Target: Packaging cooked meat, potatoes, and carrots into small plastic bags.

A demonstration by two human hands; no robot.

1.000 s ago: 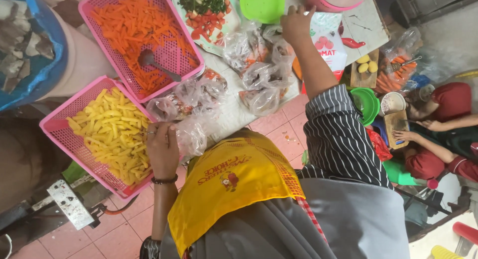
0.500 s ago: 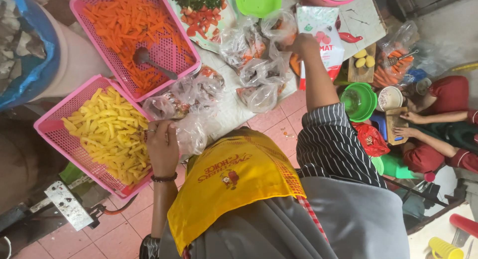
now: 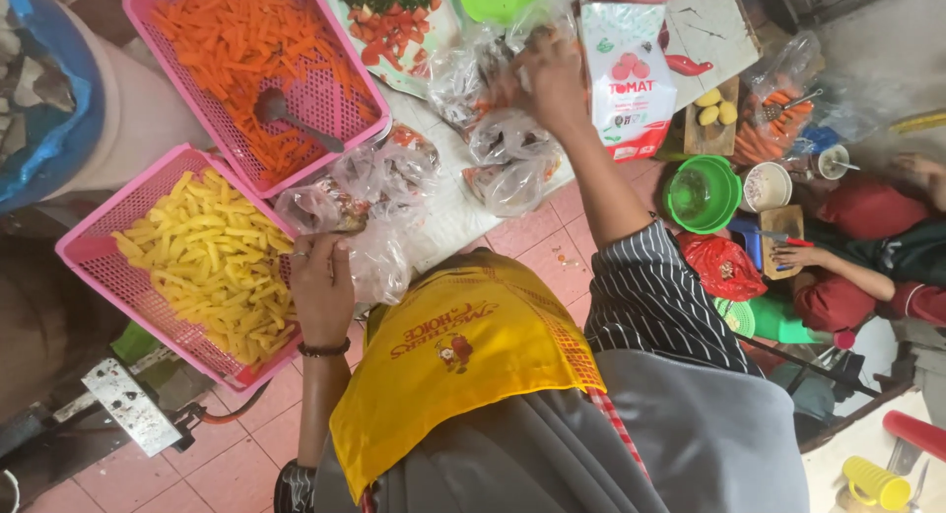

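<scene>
My left hand [image 3: 320, 281], a dark bracelet on its wrist, pinches the top of a clear plastic bag [image 3: 320, 209] holding vegetable pieces, beside the pink basket of yellow potato sticks [image 3: 212, 267]. My right hand [image 3: 552, 79] is stretched out over the white table and closed on another clear plastic bag [image 3: 512, 35] at the far side. Several more filled clear bags [image 3: 507, 158] lie between my hands. A yellow apron [image 3: 463, 365] covers my front.
A pink basket of carrot sticks [image 3: 256, 50] with a metal ladle [image 3: 281, 114] stands far left. A tray of chopped greens and tomato [image 3: 389, 10], a white tomato-printed pouch [image 3: 626, 79] and a green bowl [image 3: 700, 193] are nearby. Another person in red [image 3: 867, 267] works at right.
My right hand has drawn back slightly to the left and closed on a plastic bag. My left hand has stayed on its bag by the potato basket.
</scene>
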